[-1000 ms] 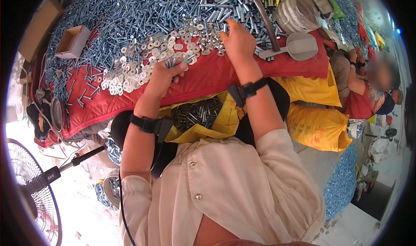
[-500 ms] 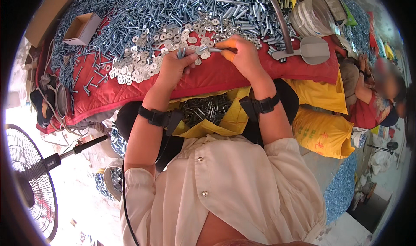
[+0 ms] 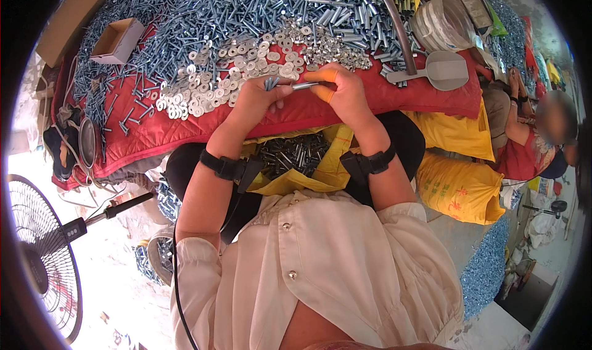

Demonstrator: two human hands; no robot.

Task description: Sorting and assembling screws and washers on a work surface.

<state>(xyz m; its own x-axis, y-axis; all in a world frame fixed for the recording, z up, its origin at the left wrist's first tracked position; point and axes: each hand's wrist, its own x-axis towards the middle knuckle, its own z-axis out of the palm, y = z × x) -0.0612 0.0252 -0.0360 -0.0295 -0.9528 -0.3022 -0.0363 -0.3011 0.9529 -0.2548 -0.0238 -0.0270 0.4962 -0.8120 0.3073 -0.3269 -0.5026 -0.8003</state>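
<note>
Over the near part of the red quilted cloth point(image 3: 296, 107), my two hands meet at one metal sleeve with a bolt point(image 3: 306, 85). My left hand point(image 3: 254, 103) is closed, its thumb and fingers pinching the left end; the ends of a few bolts point(image 3: 270, 83) stick out of its grip. Orange finger covers sit on my right hand point(image 3: 347, 97), which pinches the other end between thumb and forefinger. Just beyond the hands lie flat washers point(image 3: 206, 91) and small nuts point(image 3: 339, 55). Whether a washer is on the held bolt cannot be made out.
Loose bolts point(image 3: 203, 17) and sleeves point(image 3: 361, 11) cover the far cloth. A grey scoop point(image 3: 445, 70), a white bucket point(image 3: 443, 24) and a small box point(image 3: 117, 41) stand around. Between my knees is a yellow bag point(image 3: 336, 165) of bolt pieces. A fan point(image 3: 46, 257) is left; a person point(image 3: 524, 146) right.
My hands have shifted slightly nearer to me and to the right. The fingertips have come together along the sleeve and bolt, which both hands now pinch.
</note>
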